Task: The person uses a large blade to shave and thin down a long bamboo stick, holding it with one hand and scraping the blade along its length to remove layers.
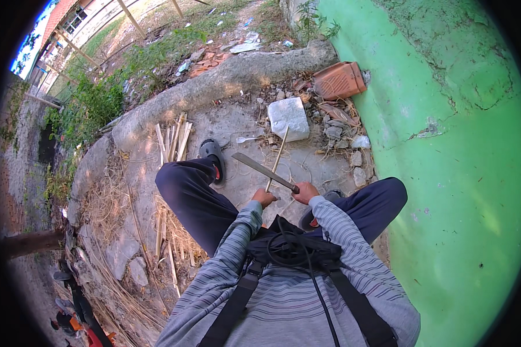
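My left hand (264,198) is closed round the near end of a thin pale bamboo strip (279,155). The strip slants away from me, and its far end overlaps a white block (288,118) on the ground. In my right hand (305,193) is the handle of a machete (263,169), gripped in closed fingers. Its long dark blade points to the far left and crosses the strip just beyond my left hand. Whether blade and strip touch I cannot tell. Both hands are between my bent knees.
Split bamboo strips (176,139) lie beyond my left foot, with more strips and shavings (171,231) by my left leg. A white fork (247,139), rubble (336,130) and an orange clay block (340,81) lie ahead. A green wall (446,173) rises on the right; a low concrete kerb (214,84) curves ahead.
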Motion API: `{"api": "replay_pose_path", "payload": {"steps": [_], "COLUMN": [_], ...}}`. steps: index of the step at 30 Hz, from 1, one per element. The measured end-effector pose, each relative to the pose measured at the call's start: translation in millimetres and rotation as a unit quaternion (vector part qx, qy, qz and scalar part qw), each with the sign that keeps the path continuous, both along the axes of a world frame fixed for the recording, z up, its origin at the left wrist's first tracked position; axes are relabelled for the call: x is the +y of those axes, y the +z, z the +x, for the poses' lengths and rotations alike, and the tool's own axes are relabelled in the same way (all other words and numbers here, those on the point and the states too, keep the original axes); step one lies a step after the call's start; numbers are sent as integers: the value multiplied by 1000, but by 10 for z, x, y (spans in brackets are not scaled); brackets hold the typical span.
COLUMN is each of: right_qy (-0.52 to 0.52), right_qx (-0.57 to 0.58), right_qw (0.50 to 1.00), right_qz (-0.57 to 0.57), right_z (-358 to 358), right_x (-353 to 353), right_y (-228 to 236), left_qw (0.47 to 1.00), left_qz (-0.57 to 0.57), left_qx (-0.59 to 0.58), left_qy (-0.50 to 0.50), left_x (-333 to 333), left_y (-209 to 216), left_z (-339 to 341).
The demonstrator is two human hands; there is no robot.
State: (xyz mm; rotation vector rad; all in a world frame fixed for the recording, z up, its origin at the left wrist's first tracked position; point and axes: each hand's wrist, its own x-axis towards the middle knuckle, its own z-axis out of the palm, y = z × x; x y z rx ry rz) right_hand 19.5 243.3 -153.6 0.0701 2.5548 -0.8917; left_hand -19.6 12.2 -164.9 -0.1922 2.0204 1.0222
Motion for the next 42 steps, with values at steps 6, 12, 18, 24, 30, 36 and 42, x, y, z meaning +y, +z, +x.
{"api": "replay_pose_path", "payload": {"steps": [6,12,18,24,30,36,42], "right_qy": [-6,-1,0,0,0,-2,-6], "right_qx": [-6,-10,-2,-6,0,-1,9], "right_qw": [1000,1000,1000,1000,1000,1000,1000], "right_qz": [3,11,9,5,-3,-7,-8], "right_z": [1,-3,2,0,-2,8,12], "right_x": [-5,-10,-11,-28,-11,16,-4], "right_y": [-12,24,56,91,21,-53,-73], "left_qw": [1000,1000,1000,1000,1000,1000,1000], "left_qz": [-14,2,14,1,-2,-22,-22], "left_qx": [3,0,3,-2,-2,-21,-9], "left_qy": [3,3,4,0,6,6,5], "left_x": [8,4,8,-3,14,38,3], "left_y": [51,55,118,139,158,225,110], "left_z": [-1,3,0,2,2,-23,-9]}}
